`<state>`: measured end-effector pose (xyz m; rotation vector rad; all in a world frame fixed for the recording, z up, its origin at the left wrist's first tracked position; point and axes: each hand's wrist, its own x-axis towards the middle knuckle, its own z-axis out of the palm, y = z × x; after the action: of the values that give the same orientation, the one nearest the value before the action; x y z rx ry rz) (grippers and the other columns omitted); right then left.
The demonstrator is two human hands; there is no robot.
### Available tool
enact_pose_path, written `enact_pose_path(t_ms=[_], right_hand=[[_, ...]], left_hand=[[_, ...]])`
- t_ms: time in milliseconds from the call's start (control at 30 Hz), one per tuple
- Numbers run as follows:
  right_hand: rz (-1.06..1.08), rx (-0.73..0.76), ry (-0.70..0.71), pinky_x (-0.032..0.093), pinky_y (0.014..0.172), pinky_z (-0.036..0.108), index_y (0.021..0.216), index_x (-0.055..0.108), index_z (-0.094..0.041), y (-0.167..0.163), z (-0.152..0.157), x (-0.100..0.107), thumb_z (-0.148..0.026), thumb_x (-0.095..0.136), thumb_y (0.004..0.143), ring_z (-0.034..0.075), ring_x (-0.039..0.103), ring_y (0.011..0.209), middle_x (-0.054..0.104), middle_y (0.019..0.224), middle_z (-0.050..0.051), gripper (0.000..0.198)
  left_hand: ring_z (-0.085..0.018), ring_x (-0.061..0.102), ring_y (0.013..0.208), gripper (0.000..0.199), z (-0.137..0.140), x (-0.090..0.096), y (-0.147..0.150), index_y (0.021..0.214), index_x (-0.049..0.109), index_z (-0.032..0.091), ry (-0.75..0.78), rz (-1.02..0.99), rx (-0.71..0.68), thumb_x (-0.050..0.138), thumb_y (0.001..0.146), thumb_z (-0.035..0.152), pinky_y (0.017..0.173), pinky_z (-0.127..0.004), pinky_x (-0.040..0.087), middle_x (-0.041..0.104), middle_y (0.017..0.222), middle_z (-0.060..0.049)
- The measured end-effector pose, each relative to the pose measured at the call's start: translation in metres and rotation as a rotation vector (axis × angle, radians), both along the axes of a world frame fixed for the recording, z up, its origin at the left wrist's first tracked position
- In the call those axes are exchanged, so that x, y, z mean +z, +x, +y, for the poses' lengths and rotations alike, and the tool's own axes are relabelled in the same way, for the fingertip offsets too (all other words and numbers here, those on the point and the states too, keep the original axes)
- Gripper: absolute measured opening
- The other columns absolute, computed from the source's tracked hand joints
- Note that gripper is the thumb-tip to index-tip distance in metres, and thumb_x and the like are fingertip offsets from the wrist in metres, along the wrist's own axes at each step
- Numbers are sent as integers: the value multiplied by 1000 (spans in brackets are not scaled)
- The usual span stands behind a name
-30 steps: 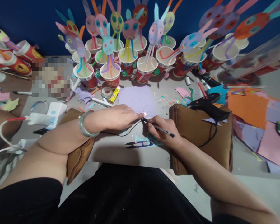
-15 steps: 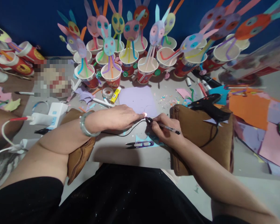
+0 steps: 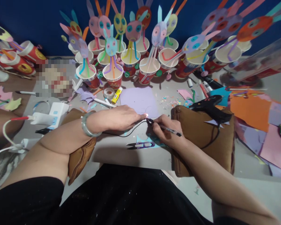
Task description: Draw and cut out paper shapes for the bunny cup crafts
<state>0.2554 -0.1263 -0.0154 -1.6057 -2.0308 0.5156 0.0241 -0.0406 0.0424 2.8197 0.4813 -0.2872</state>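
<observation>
Your right hand [image 3: 168, 136] has its grip closed around a pen [image 3: 172, 130] at the lavender paper's [image 3: 138, 97] near edge, while your left hand [image 3: 118, 118] covers the paper's near-left corner, its grip unclear.

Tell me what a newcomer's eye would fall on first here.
Probably the bright rabbit-like paper heads on straws, rising from paper cups crowded along the blue wall. Next, perhaps, centre front, the right hand holding a black pen near the left hand, at the near edge of a purple sheet. Then the black gun-shaped tool on the brown cushion to the right.
</observation>
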Motion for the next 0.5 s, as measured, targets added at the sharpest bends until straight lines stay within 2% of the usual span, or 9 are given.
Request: enact_pose_path(t_ms=[233, 500], right_hand=[[20, 102, 46, 42, 51, 25, 80, 60, -21, -1, 0, -4, -31, 48, 89, 15, 59, 49, 67, 59, 2, 18], [20, 190, 157, 42, 49, 24, 85, 63, -17, -3, 3, -8, -28, 47, 92, 15, 60, 49, 68, 61, 4, 20]], left_hand=[[-19, 66, 82, 46, -1, -1, -2, 147, 46, 15, -2, -45, -1, 36, 103, 25, 71, -30, 43, 72, 92, -9], [-19, 66, 83, 47, -2, 4, 1, 147, 47, 17, -27, -9, 36, 39, 101, 22, 75, -30, 44, 72, 94, -9]])
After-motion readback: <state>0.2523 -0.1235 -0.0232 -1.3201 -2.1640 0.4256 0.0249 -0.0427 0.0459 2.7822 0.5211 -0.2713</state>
